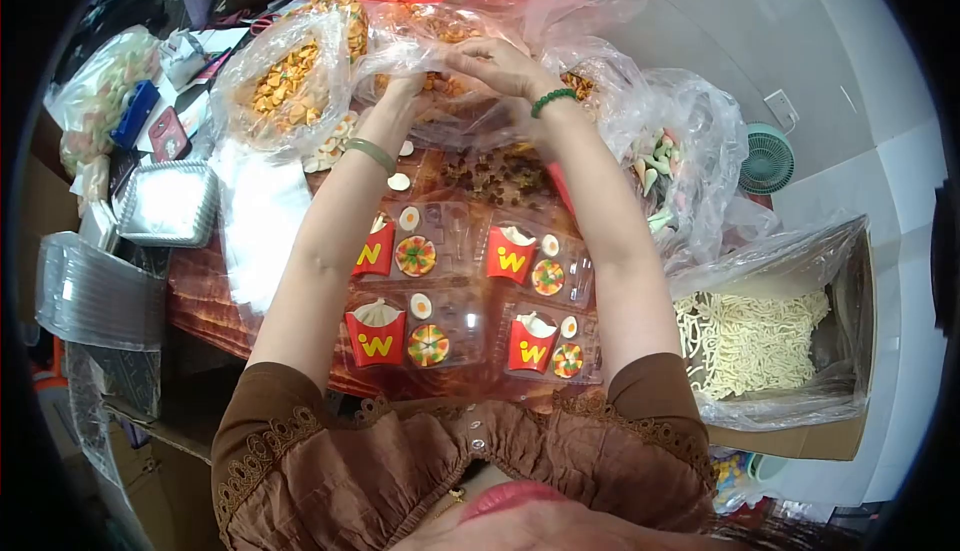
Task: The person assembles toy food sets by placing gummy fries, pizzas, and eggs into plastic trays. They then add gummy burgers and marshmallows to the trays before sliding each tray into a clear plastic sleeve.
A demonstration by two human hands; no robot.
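Note:
At the far side of the table, my left hand (pixel 405 78) reaches into a clear plastic bag (pixel 460 116) that holds small orange pieces; plastic film and glare hide its fingers. My right hand (pixel 497 65) is beside it at the same bag, its fingers bent over the plastic and gripping it near the opening. Nearer me lie several clear plastic trays (pixel 450 301). Each carries a red fries carton (pixel 376 333) with a yellow W-shaped mark, a small halved egg piece (pixel 420 306) and a round pizza-like piece (pixel 428 345).
Another bag of orange pieces (pixel 285 91) stands to the left, near stacked clear containers (pixel 168 203). On the right are a bag of cone-shaped pieces (pixel 657 166), a green fan (pixel 768 159) and a cardboard box (pixel 850 351) of cream-coloured strips (pixel 765 341). Dark leafy pieces (pixel 500 179) lie mid-table.

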